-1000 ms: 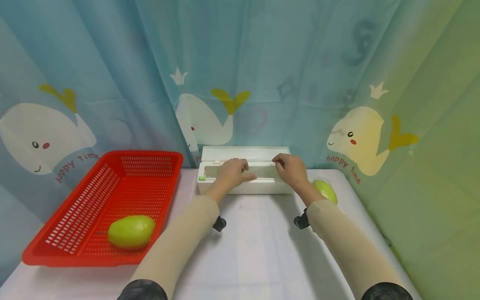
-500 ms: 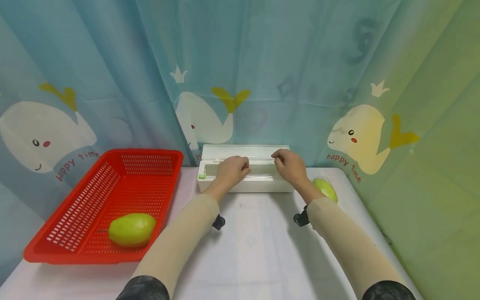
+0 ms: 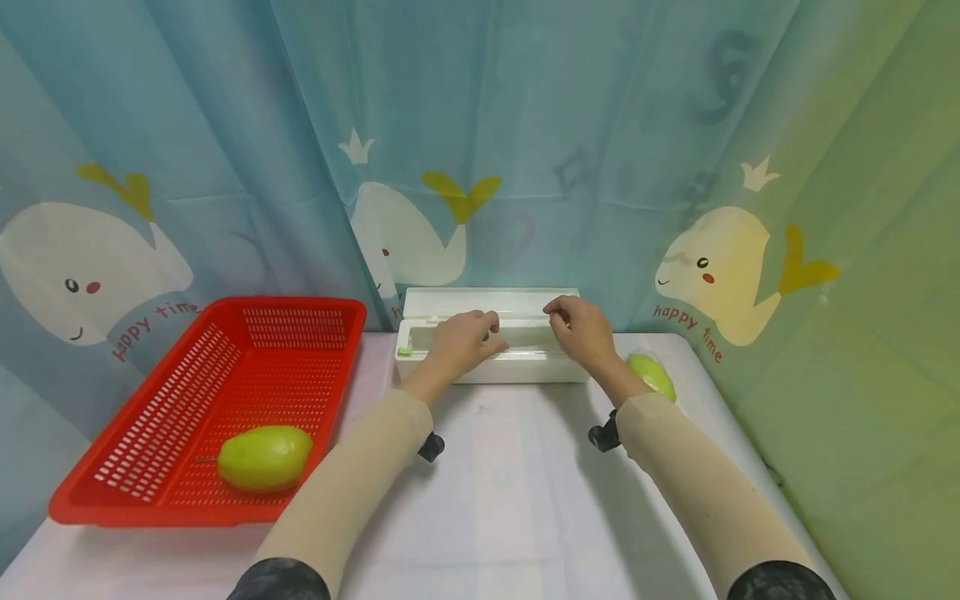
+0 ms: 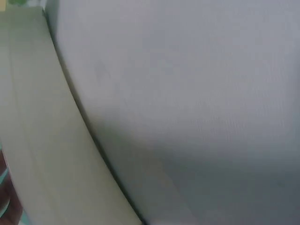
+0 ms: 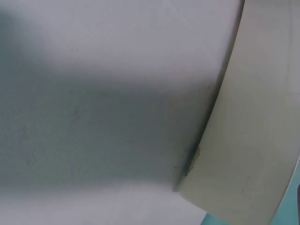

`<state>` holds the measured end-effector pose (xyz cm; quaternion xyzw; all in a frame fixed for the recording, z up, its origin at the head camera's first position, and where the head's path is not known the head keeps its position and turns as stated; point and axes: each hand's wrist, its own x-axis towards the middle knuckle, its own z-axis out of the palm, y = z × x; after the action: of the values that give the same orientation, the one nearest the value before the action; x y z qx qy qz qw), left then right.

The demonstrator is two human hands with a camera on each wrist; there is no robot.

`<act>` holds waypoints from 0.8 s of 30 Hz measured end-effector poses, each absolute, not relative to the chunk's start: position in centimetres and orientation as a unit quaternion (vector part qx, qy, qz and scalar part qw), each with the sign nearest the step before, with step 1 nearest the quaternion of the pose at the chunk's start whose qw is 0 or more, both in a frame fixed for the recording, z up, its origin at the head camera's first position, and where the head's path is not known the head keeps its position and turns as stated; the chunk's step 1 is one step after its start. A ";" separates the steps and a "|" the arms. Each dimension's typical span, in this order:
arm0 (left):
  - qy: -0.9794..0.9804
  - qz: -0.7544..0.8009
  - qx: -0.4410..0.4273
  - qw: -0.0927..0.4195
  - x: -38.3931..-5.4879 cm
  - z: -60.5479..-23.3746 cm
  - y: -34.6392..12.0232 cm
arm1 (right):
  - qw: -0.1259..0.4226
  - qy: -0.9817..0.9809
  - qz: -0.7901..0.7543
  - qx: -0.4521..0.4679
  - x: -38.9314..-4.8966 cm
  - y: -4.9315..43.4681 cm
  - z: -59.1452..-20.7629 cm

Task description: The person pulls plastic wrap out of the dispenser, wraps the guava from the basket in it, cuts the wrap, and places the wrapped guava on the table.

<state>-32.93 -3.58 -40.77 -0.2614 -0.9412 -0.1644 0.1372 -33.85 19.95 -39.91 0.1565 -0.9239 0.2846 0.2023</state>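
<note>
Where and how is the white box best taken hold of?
Probably by its two short ends, from left and right at once: the white box is long, narrow and lies crosswise, and its open lid at the back looks a weaker hold.

"happy time" (image 3: pixel 177 309) is printed in red on the curtain (image 3: pixel 510 100) below the left whale (image 3: pixel 93 267) and right whale (image 3: pixel 716 258)

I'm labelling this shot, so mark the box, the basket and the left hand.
Box (image 3: pixel 521 371): head view, front wall.
Basket (image 3: pixel 281 379): head view, bare floor.
Left hand (image 3: pixel 459 342): head view, back of the hand.
</note>
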 end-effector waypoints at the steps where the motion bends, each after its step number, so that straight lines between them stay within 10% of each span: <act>1: -0.942 -0.168 -0.257 0.133 -32.9 -40.7 -3.4 | 0.202 -0.924 0.285 0.157 -33.8 19.9 -39.9; 24: -0.946 -0.085 -0.254 0.185 -32.9 -40.5 -2.0 | 0.185 -0.929 0.280 0.155 -33.5 20.1 -39.7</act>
<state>-32.89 -1.99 -40.51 -0.2539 -0.9456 -0.0849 0.1848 -33.52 20.12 -39.68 0.1548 -0.9292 0.2804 0.1845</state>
